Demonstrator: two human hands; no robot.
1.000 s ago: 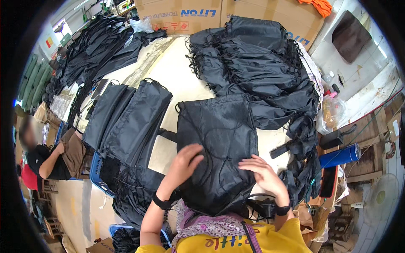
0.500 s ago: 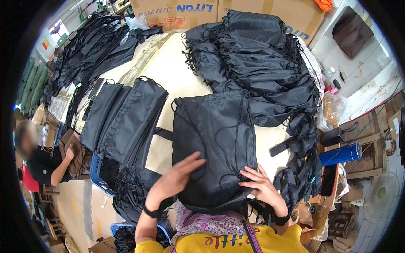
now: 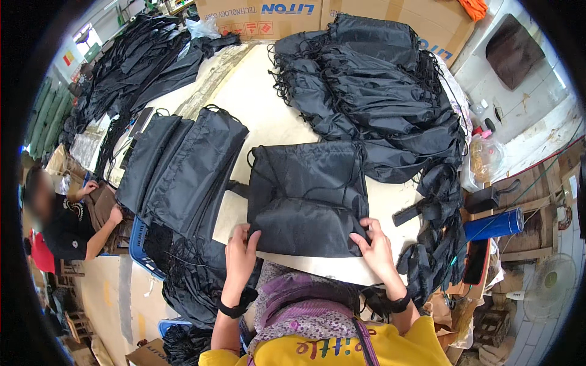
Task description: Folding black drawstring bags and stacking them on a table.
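Observation:
In front of me a black drawstring bag lies on the pale table, its bottom part folded up over the front and its cords running down the sides. My left hand pinches the lower left corner of the fold, thumb on top and fingers underneath. At the opposite lower corner my right hand grips the fold in the same way. Left of this bag lies a stack of folded black bags with cord loops at the top. A large heap of black bags lies beyond it.
Blue baskets with black material stand at the left below the table edge. Black strapping, a blue cylinder and a phone are at the right. Cardboard boxes back the table. Another person handles brown cloth at far left.
The bag's bottom edge has been folded up over its front. My left hand has moved from above the bag to its lower left corner; my right hand has taken the lower right corner.

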